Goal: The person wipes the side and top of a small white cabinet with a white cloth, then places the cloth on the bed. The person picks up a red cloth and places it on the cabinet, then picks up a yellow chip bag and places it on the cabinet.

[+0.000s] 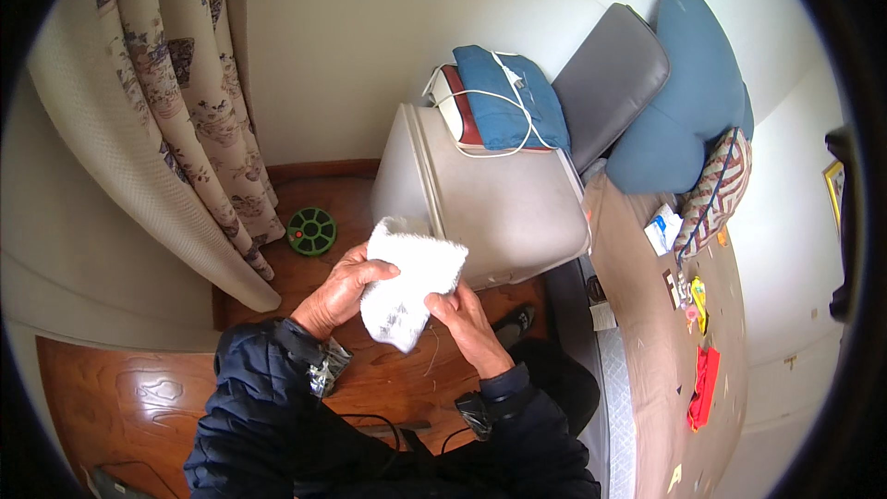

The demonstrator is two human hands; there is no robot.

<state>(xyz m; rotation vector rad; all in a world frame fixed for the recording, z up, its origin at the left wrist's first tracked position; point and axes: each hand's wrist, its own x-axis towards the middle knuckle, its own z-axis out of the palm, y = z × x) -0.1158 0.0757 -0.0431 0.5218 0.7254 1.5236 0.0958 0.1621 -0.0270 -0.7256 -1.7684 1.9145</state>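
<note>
Biggest first: glossy brown wooden floor [152, 388] all around the pale grey, boxy, round-edged chest [504, 212]. Out to the right of the chest, a long bed [647, 351] under a brown fabric cover. Over to its left, tall cream fabric curtains [208, 120] with a dark floral print. Up behind its right end, a big, plump blue cushion [684, 102]; closer in, a flat grey rectangular cushion [610, 83], tilted; farther right, a zigzag-patterned pillow [721, 189]. On top of the chest, toward the back, a white-and-red appliance [459, 108], partly under a blue cloth cover [476, 74], with a loose white cable [529, 117] across it. Now the action, on the near side of the chest: a fluffy white cloth [416, 282], grey-smudged at its lower end, held up off the floor. Pinching its left side, thumb on top: the left hand [344, 291]. Pinching its lower right edge, thumb also on top: the right hand [469, 328]. Cannot tell how the fingers lie underneath. And last, down left of the chest, a round green-and-black spoked reel [311, 232].
</note>
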